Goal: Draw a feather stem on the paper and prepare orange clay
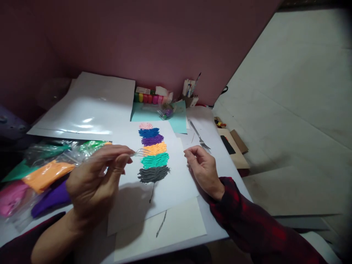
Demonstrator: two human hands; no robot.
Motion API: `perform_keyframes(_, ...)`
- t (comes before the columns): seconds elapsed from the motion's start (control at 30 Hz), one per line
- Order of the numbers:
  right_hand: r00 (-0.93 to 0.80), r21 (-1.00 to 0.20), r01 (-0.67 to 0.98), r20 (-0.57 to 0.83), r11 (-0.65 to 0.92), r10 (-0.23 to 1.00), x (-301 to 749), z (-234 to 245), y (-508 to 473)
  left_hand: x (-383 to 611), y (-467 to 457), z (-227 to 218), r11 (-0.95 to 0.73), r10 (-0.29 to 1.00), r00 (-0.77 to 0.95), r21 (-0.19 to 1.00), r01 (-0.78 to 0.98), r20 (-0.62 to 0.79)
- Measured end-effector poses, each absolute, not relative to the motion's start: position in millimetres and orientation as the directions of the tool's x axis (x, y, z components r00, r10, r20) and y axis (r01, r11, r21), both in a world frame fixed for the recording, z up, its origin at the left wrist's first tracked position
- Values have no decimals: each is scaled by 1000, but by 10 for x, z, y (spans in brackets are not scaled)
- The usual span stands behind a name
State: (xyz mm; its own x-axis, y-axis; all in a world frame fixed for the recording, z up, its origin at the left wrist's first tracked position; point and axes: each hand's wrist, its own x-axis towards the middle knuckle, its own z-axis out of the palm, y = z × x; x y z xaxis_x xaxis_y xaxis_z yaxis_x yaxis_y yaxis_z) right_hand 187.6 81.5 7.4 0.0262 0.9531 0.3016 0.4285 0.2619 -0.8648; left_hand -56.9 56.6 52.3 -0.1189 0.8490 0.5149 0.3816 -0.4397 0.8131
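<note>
My left hand [96, 178] grips a clear plastic fork [139, 152], its tines over the orange band of a feather shape [156, 160] made of clay-like bands. From the top the bands run pink, blue, purple, orange, green and dark grey, with a thin dark stem below, all on a white sheet [129, 214]. Whether the tines touch the orange band, I cannot tell. My right hand [202, 167] is at the sheet's right edge, thumb and fingertips pinched together; anything between them is too small to make out. A metal fork [200, 137] lies just beyond it.
Bags of coloured clay [48, 176] crowd the left side. Behind them lies a large glossy white sheet [90, 102]. Small paint bottles [150, 98], a teal sheet [178, 115] and a brush holder [189, 91] stand near the wall. Another paper [187, 223] is at the front.
</note>
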Motion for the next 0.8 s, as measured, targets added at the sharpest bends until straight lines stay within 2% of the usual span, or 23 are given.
perform_keyframes(0.2,31,-925,323,222,200,975,1886,9,835,-598,700,545,-558,766,-233,799,223,599)
perform_keyframes(0.3,37,-903,374,242,211,970,1890,1,845,-625,709,528,-533,782,-249,820,208,571)
perform_keyframes(0.4,68,-834,488,330,257,941,1902,15,867,-671,713,532,-490,782,-295,834,253,549)
perform_keyframes(0.5,65,-771,556,413,311,908,1909,37,893,-767,758,556,-298,867,-357,936,188,347)
perform_keyframes(0.6,49,-780,538,407,319,912,1900,46,910,-874,825,575,-64,919,-376,987,146,115)
perform_keyframes(0.67,26,-798,510,386,320,922,1890,40,915,-909,862,578,16,929,-368,989,145,39)
perform_keyframes(0.8,-17,-813,481,365,328,931,1893,8,936,-862,901,592,73,948,-317,991,116,-33)
